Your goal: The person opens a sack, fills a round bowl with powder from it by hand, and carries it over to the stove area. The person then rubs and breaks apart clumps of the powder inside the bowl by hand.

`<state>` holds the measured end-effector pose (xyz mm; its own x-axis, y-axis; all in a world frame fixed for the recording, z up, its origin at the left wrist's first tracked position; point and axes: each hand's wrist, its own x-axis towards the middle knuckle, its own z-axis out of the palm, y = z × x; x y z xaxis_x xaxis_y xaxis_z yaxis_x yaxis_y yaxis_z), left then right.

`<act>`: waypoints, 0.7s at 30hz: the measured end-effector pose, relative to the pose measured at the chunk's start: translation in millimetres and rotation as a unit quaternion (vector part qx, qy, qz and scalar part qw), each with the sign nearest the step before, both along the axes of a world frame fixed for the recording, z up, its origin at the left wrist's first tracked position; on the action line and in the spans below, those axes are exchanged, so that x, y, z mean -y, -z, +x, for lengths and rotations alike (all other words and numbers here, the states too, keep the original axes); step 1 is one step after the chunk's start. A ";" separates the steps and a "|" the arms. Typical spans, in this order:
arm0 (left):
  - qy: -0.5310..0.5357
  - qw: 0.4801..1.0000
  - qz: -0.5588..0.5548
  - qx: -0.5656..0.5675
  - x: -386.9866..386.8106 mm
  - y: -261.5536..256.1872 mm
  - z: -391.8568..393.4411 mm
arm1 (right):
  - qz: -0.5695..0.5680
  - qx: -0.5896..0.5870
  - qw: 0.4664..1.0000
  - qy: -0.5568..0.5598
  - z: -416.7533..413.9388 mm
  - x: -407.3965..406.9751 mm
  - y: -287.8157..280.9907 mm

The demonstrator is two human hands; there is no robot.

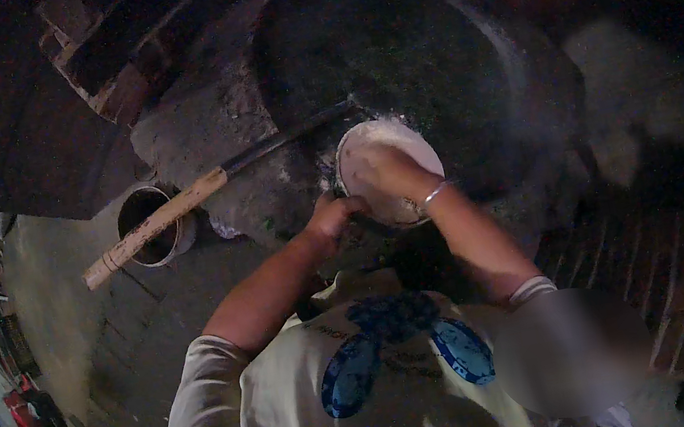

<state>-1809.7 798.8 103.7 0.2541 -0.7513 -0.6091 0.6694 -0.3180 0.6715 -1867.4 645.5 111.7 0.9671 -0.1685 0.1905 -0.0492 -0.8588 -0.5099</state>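
A round, pale container [390, 171], perhaps a bucket or basin, stands tilted before me with whitish material inside. My left hand [336, 216] grips its near left rim. Down inside it is my right hand [385, 169], blurred, with a metal bangle [435, 192] on the wrist; whether the fingers hold anything cannot be told. Just beyond the container lies a very large, dark, round pan [382, 50], with green bits faintly visible in it. A long-handled tool [195, 189] with a wooden grip and dark shaft reaches from the left toward the pan, its far end hidden in the dark.
Under the wooden grip stands a bucket [177, 241] with a dark inside. Bricks [122, 94] are stacked at upper left. A ridged surface [658, 276] spreads at right. Close at my right is another person [572, 351], blurred. Mixed items [22, 409] line the left edge.
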 end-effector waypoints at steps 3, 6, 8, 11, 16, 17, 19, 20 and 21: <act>-0.024 1.000 -0.016 0.005 4.5 12.0 -0.7 | -0.053 -0.151 0.987 -0.006 5.3 0.8 16.4; -0.031 0.999 0.025 -0.010 5.5 23.7 -2.4 | 0.004 -0.139 0.989 0.049 -2.6 14.2 23.0; -0.040 0.998 -0.004 0.041 1.7 13.2 -4.4 | 0.033 -0.066 0.995 0.067 -15.1 24.6 8.6; -0.015 0.996 -0.030 0.081 -1.6 7.6 -0.7 | 0.132 -0.147 0.970 0.142 -20.7 33.6 -13.2; -0.072 0.997 -0.019 -0.029 5.1 15.5 -4.4 | 0.197 -0.098 0.967 0.128 -33.9 38.1 -11.3; -0.054 0.998 -0.030 -0.003 2.3 9.3 -3.3 | 0.198 -0.098 0.967 0.129 -34.1 34.3 -11.8; -0.035 0.998 -0.041 0.022 0.9 8.5 -2.4 | 0.012 -0.078 0.994 0.082 -32.2 22.4 -9.6; -0.032 0.999 -0.038 0.017 1.5 11.0 -2.4 | 0.012 -0.077 0.994 0.083 -31.0 18.1 -7.5; -0.029 0.999 -0.036 0.011 1.8 13.1 -2.5 | 0.016 -0.156 0.985 0.075 -29.8 14.4 -3.9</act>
